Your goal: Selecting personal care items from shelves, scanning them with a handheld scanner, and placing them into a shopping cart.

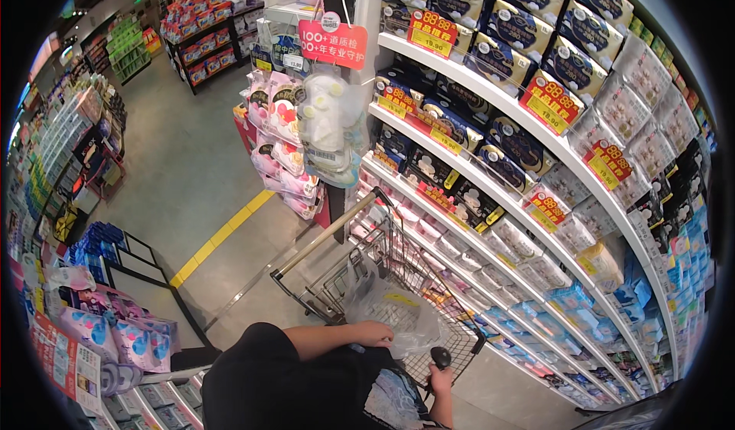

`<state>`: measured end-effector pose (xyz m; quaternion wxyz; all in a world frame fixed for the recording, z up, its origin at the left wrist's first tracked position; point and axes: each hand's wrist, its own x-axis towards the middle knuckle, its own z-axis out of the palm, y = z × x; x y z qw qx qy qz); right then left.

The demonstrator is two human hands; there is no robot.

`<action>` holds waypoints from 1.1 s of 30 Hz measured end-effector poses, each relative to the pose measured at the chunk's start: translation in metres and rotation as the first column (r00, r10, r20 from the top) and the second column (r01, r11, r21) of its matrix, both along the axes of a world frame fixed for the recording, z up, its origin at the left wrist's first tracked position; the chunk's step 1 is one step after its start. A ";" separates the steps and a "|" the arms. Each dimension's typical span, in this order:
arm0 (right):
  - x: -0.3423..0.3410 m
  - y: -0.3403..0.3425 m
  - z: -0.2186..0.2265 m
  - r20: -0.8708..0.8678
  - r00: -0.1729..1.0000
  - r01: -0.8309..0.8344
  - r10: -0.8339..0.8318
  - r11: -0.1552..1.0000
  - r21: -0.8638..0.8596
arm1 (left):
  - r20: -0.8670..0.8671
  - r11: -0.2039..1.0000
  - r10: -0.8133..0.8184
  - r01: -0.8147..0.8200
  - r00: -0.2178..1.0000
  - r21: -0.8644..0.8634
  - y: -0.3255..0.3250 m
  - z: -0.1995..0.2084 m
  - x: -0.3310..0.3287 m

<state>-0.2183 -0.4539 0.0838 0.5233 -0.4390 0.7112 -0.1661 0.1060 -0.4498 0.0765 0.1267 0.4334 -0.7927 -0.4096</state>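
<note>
My left hand (374,334) reaches in from the lower left, its fingers curled at the near edge of a clear plastic bag (409,321). The bag lies crumpled in a wire shopping cart (457,330), with a yellow patch showing through. My right hand (441,382) is farther right, beside the cart's near corner. It is closed round a black, round-ended object (440,357) whose kind I cannot make out. The cart's tan handle bar (325,235) is on its far left side, away from both hands. Grey patterned fabric (394,399) shows between my arms.
Shelves (490,173) of packaged goods with red and yellow price tags run along the right. Pink packs (283,166) hang at the shelf end. A yellow floor line (222,236) crosses the grey floor. Purple and white packs (145,343) stand at the lower left.
</note>
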 end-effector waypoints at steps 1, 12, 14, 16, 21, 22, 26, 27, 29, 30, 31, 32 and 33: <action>-0.005 0.005 -0.008 -0.067 0.996 -0.061 0.060 0.998 -0.017 | -0.045 0.995 0.087 -0.085 0.995 0.056 -0.001 0.016 0.001; -0.022 0.039 0.014 0.024 0.998 -0.057 0.053 0.978 0.201 | -0.975 0.971 -0.182 -0.135 0.127 -0.199 -0.036 0.327 0.053; -0.034 0.042 -0.004 0.174 0.984 -0.042 0.024 0.994 0.098 | -0.901 0.894 -0.423 -0.120 0.097 -0.433 -0.030 0.366 0.051; -0.041 0.044 -0.016 0.204 0.977 0.049 -0.068 0.994 0.094 | -0.840 0.840 -0.526 -0.076 0.132 -0.538 -0.026 0.403 0.044; -0.050 0.042 -0.034 0.155 0.979 0.097 -0.135 0.968 0.231 | -0.690 0.697 -0.717 -0.071 -0.101 -0.713 -0.031 0.476 0.000; -0.051 0.043 -0.036 0.153 0.978 0.101 -0.139 0.967 0.235 | -0.625 0.655 -0.748 -0.093 -0.223 -0.750 -0.033 0.479 -0.007; -0.069 0.055 -0.049 0.181 0.968 0.132 -0.173 0.967 0.219 | -0.654 0.676 -0.731 -0.070 -0.193 -0.734 -0.040 0.474 -0.017; -0.077 0.063 -0.053 0.184 0.966 0.139 -0.181 0.966 0.220 | -0.667 0.685 -0.723 -0.067 -0.181 -0.725 -0.041 0.472 -0.020; -0.082 0.068 -0.060 0.203 0.960 0.147 -0.191 0.966 0.213 | -0.683 0.695 -0.715 -0.055 -0.147 -0.717 -0.046 0.467 -0.019; -0.080 0.066 -0.065 0.220 0.956 0.149 -0.194 0.968 0.203 | -0.686 0.695 -0.716 -0.045 -0.125 -0.717 -0.050 0.467 -0.017; -0.076 0.064 -0.069 0.238 0.951 0.151 -0.196 0.969 0.193 | -0.689 0.694 -0.718 -0.034 -0.102 -0.719 -0.054 0.466 -0.014; -0.073 0.061 -0.073 0.258 0.944 0.161 -0.204 0.971 0.179 | -0.687 0.691 -0.722 -0.018 -0.084 -0.723 -0.059 0.466 -0.014; -0.070 0.057 -0.075 0.280 0.936 0.172 -0.213 0.972 0.163 | -0.684 0.686 -0.726 0.001 -0.065 -0.728 -0.065 0.466 -0.014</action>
